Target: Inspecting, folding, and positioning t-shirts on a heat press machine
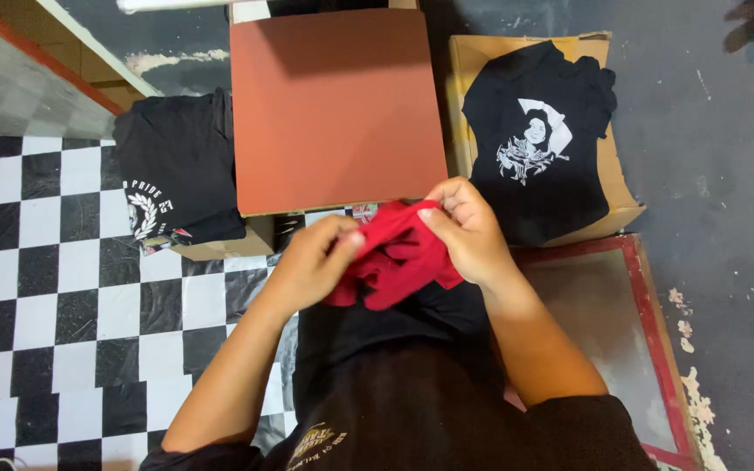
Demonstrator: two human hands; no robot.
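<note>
Black and white checkered floor (37,288) fills the left side of the view, and grey concrete floor (726,174) is on the right side. Between them stands a flat reddish-brown plate (338,109), seen from above.

Both hands are closed on a red cloth (394,257), which is bunched up in the middle of the view, just below the front edge of the plate. The left hand (320,262) pinches the cloth at its left side with the fingers bent around the fabric. The right hand (464,231) grips it from the top right, and the fingertips press into the folds. The cloth hangs a little between the two hands, above a black garment (394,349) that lies in front of the person.

Left of the plate, a folded black shirt with a white wreath print (176,174) rests on a box. Right of the plate, an open cardboard box (473,70) carries another black shirt with a white picture print (534,139). Lower right, a red frame (656,331) with a pale screen inside lies on the floor, near the right forearm.
</note>
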